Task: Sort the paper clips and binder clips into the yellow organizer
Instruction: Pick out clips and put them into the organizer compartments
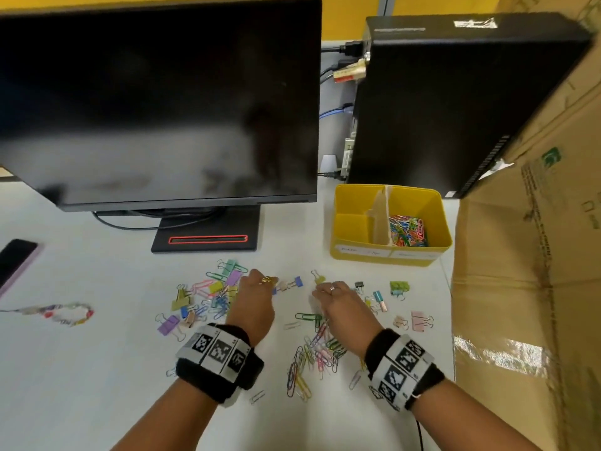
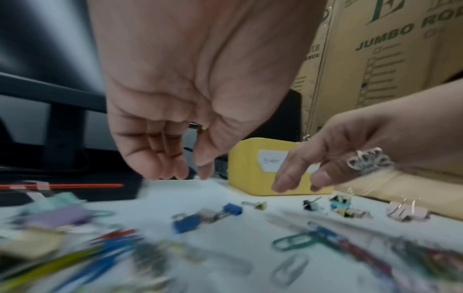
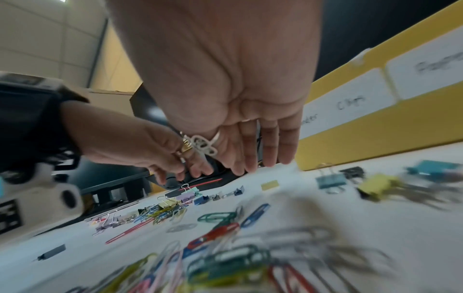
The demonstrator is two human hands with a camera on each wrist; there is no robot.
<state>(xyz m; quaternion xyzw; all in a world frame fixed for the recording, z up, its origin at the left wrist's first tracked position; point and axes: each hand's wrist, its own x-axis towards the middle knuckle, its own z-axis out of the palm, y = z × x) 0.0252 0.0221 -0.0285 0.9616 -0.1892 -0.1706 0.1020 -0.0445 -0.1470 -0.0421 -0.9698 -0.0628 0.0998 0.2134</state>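
The yellow organizer (image 1: 390, 253) (image 2: 250, 158) (image 3: 375, 128) stands at the back right; its right compartment holds coloured paper clips (image 1: 408, 231). Loose paper clips (image 1: 312, 356) lie in a pile below my right hand. Binder clips lie in a heap at the left (image 1: 208, 294) and scattered at the right (image 1: 379, 299). My left hand (image 1: 260, 278) (image 2: 185, 172) hovers with loosely hanging fingers over the blue binder clips (image 1: 297, 282) (image 2: 186, 223) and holds nothing. My right hand (image 1: 320, 292) (image 3: 250, 164) hangs empty, fingers straight, above a green paper clip (image 1: 307, 316) (image 3: 215, 217).
A dark monitor (image 1: 156, 102) on its stand (image 1: 208, 239) fills the back left. A black computer case (image 1: 455, 102) stands behind the organizer, and a cardboard box (image 1: 536, 255) walls off the right. A phone (image 1: 16, 258) and a beaded lanyard (image 1: 65, 312) lie far left.
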